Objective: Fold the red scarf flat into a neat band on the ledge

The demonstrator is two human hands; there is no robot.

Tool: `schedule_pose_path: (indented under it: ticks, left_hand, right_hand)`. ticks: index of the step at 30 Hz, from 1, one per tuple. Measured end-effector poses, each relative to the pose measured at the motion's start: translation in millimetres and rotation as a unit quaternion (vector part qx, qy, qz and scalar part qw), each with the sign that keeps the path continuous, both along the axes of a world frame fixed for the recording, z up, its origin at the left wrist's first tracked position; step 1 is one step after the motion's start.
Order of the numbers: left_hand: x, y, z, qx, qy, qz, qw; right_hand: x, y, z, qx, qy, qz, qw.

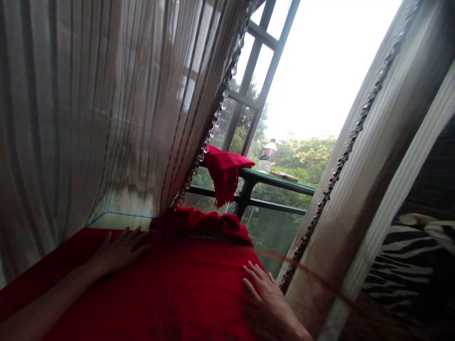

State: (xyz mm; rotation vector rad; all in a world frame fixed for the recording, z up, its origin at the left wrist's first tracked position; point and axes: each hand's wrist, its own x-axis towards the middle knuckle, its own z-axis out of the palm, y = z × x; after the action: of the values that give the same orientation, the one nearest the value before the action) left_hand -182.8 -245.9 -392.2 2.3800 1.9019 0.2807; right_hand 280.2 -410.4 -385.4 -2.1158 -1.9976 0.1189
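A red cloth point(192, 284) is spread over a flat surface in front of me, its far end bunched into folds point(209, 221). My left hand point(121, 248) lies flat on the cloth near its far left edge, fingers spread. On the right side, my right hand point(261, 286) rests on or just over the cloth's edge, its fingers stretched out; motion blurs it slightly. Neither hand holds anything. Past the folds, a red fringed piece of cloth point(225, 168) hangs over the window rail.
Sheer striped curtains with beaded trim hang at the left point(117, 109) and right point(341, 180). On the green rail point(298, 185) stand a plastic bottle point(267, 155) and a small flat item point(283, 176). Zebra-patterned fabric point(398, 260) shows at far right.
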Motion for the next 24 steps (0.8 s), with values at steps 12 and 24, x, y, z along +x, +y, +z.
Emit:
schedule_pose_path:
  ticks: [12,24]
  left_hand:
    - [-4.1,-5.4,1.5,0.002,-0.007,-0.005,1.0]
    - [-2.4,-24.6,10.3,0.0,-0.037,-0.001,0.999]
  right_hand:
    - [15.0,90.5,-11.6,0.019,-0.019,-0.036,0.999]
    - [-12.3,103.4,-25.5,0.048,-0.015,0.005,0.999]
